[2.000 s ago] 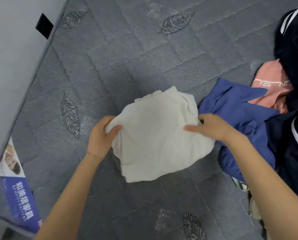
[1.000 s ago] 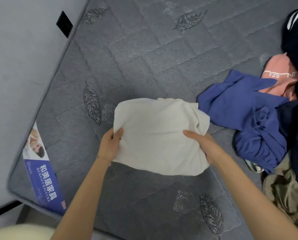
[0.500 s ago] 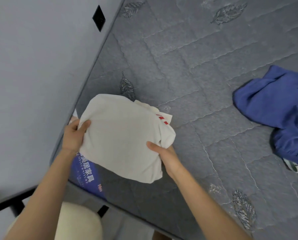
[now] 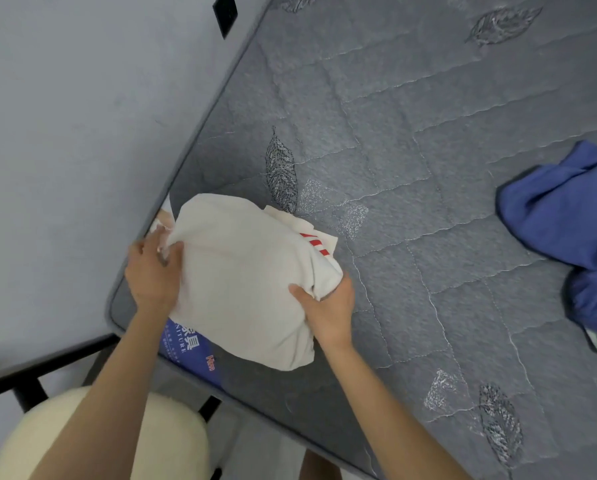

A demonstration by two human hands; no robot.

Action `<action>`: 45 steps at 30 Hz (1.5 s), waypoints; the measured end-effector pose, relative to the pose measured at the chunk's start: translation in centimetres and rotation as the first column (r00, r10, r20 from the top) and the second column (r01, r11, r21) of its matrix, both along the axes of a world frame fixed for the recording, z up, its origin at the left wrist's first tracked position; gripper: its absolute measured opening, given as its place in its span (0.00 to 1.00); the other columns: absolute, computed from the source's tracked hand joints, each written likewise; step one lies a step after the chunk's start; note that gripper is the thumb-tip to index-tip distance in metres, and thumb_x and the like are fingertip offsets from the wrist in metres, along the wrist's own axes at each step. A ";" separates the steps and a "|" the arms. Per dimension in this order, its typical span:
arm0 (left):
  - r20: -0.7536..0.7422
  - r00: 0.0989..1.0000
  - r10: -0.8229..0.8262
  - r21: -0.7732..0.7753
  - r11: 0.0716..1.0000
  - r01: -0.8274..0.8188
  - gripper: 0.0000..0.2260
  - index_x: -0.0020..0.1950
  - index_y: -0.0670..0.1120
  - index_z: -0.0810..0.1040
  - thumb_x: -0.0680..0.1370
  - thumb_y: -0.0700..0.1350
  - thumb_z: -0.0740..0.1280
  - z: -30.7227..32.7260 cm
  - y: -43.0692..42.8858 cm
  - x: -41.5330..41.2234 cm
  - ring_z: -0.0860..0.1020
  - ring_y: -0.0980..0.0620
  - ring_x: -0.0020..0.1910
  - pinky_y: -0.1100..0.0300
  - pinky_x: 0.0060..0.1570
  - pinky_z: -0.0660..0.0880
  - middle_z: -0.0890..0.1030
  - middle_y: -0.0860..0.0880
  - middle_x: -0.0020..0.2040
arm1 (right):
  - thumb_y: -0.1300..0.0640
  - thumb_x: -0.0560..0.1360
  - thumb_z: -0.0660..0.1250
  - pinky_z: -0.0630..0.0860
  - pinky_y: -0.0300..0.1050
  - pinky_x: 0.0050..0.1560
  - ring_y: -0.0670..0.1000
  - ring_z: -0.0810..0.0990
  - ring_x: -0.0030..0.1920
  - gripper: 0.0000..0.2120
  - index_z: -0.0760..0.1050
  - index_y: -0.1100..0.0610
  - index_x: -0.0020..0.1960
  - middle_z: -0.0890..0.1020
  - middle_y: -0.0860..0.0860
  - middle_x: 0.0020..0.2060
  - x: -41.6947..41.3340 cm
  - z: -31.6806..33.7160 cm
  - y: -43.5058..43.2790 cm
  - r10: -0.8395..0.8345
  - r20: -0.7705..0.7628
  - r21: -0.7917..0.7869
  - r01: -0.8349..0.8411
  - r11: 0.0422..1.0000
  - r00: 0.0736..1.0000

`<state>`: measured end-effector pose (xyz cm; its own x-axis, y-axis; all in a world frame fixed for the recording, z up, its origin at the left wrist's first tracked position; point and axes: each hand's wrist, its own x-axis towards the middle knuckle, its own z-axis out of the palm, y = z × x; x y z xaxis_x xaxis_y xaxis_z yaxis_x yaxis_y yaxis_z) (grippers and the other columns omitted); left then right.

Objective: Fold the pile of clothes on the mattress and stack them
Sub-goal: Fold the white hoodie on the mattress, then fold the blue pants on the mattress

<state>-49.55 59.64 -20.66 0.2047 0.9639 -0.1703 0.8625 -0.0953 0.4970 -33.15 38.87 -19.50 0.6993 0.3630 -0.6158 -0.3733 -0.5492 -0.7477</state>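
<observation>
Grip: I have both on the bundle. My left grip (image 4: 153, 275) curls its fingers over the left edge, and my right grip (image 4: 324, 306) has its thumb on top with fingers tucked under the right corner.
Garment: folded cream-white fabric garment (image 4: 241, 282), a thick rounded rectangle with a red-striped print (image 4: 316, 242) peeking from its upper-right layers.
Position: over the near-left corner of the grey quilted leaf-stitched mattress (image 4: 428, 168), covering part of a blue printed label (image 4: 189, 344). I cannot tell whether it is resting or lifted.
Edges: the mattress edge runs just beside my left grip, with a grey wall (image 4: 65, 133) and a black metal bed frame (image 4: 47, 372) beyond.
Room: bare quilting stretches right towards a crumpled blue garment (image 4: 567, 220), well apart.
Relative: the cream garment spans between both grips.
</observation>
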 end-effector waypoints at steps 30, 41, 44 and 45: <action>-0.277 0.434 -0.857 -0.056 0.465 0.883 0.31 0.78 0.57 0.49 0.78 0.62 0.56 9.5 -25.1 27.8 0.46 0.46 0.78 0.42 0.73 0.37 0.49 0.49 0.80 | 0.38 0.75 0.64 0.44 0.57 0.76 0.54 0.44 0.78 0.40 0.47 0.45 0.79 0.50 0.50 0.79 20.0 10.2 -21.9 0.306 0.399 -0.533 -0.053 0.844 0.864; -0.262 0.381 -0.887 -0.007 0.396 0.918 0.33 0.78 0.57 0.45 0.78 0.64 0.55 11.8 -36.6 37.2 0.44 0.46 0.78 0.41 0.72 0.38 0.46 0.49 0.80 | 0.38 0.75 0.65 0.44 0.58 0.76 0.54 0.42 0.78 0.40 0.47 0.44 0.79 0.48 0.50 0.79 25.3 12.6 -33.9 0.269 0.426 -0.581 0.033 0.813 0.864; -0.284 0.361 -0.888 -0.043 0.388 0.921 0.33 0.78 0.58 0.42 0.78 0.64 0.54 10.1 -38.7 38.0 0.43 0.46 0.78 0.41 0.72 0.37 0.44 0.50 0.80 | 0.39 0.75 0.65 0.46 0.58 0.76 0.55 0.43 0.78 0.41 0.46 0.45 0.79 0.49 0.51 0.79 26.3 12.0 -36.7 0.283 0.438 -0.600 0.043 0.799 0.853; -0.289 0.352 -0.890 -0.061 0.384 0.921 0.34 0.78 0.57 0.42 0.78 0.64 0.54 9.6 -39.3 38.1 0.43 0.46 0.78 0.41 0.72 0.38 0.44 0.49 0.80 | 0.40 0.75 0.66 0.46 0.58 0.76 0.55 0.44 0.78 0.41 0.46 0.45 0.79 0.49 0.51 0.79 26.6 11.7 -37.5 0.280 0.440 -0.599 0.047 0.799 0.853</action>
<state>-11.44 20.36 -11.03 0.9318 0.2300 -0.2807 0.2983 -0.9260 0.2315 -6.59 1.40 -7.77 0.9335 0.1583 -0.3217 0.0441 -0.9411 -0.3351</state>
